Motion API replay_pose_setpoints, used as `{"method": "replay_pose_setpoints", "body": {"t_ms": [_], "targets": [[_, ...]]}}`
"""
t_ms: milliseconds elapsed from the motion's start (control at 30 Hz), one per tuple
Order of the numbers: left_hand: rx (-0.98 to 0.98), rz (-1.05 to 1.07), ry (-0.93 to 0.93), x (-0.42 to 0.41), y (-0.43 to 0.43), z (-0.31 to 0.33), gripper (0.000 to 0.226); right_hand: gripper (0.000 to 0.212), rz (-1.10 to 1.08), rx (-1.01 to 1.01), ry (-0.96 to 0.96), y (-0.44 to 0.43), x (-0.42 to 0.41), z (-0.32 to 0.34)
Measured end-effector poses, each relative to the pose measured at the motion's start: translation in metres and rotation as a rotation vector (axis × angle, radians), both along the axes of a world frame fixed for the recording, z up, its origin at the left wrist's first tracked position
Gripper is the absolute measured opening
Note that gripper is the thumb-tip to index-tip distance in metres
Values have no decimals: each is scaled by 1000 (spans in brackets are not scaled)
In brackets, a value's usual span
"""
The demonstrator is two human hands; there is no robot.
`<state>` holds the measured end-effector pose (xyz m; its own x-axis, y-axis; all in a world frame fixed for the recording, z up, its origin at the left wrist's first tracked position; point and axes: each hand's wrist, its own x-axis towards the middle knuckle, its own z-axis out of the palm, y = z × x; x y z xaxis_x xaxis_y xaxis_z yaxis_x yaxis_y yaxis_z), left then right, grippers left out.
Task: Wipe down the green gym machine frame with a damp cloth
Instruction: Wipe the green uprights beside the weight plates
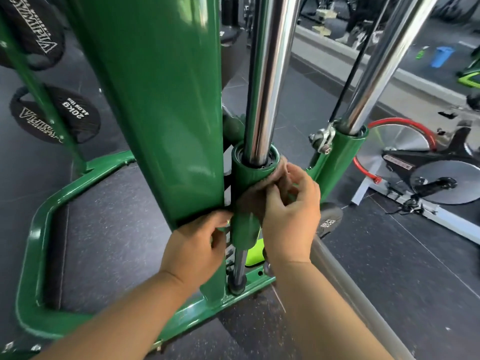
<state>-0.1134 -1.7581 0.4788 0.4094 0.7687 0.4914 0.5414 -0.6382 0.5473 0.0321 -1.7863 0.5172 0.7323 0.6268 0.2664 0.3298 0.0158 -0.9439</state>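
The green machine frame [161,100] rises as a wide upright in front of me, with a green sleeve [250,175] around a chrome guide rod [267,74] beside it. A brown cloth [255,198] is wrapped around that sleeve. My right hand [291,216] pinches the cloth against the sleeve's right side, fingers curled. My left hand [197,242] reaches behind the sleeve at the upright's lower edge, its fingers curled around the cloth's left end, fingertips partly hidden.
A second chrome rod [384,61] and green sleeve [345,152] stand to the right. Black weight plates [55,114] hang on the left. The green base bar [33,255] loops across the dark rubber floor. A spin bike [428,165] stands at the right, a grey bar [345,287] near my right forearm.
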Motion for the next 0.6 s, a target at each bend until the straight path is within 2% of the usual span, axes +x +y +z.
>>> {"method": "replay_pose_setpoints", "body": {"t_ms": [67,167,233,267,333,400,500,600], "targets": [[50,-17,-46,-4,7,-6,29,36,-20,-19,-49,-2,-9,-14],[210,-16,-25,-2,11,-20,29,18,-59,-81,-68,-3,-17,-50],[293,-1,-12,0,11,-26,29,14,-48,-70,-104,-3,-13,-61],[357,2,3,0,11,-29,29,14,-41,-22,-141,-3,-9,-62],[441,-33,30,-1,15,-27,29,26,-29,122,-261,3,2,-47],[588,-104,11,-4,17,-26,29,31,-35,325,-374,8,10,-33],[871,-137,46,-3,30,-18,28,30,-10,479,-403,24,13,-34],[1128,11,147,3,43,-20,24,34,-7,548,-399,27,5,-69]]}}
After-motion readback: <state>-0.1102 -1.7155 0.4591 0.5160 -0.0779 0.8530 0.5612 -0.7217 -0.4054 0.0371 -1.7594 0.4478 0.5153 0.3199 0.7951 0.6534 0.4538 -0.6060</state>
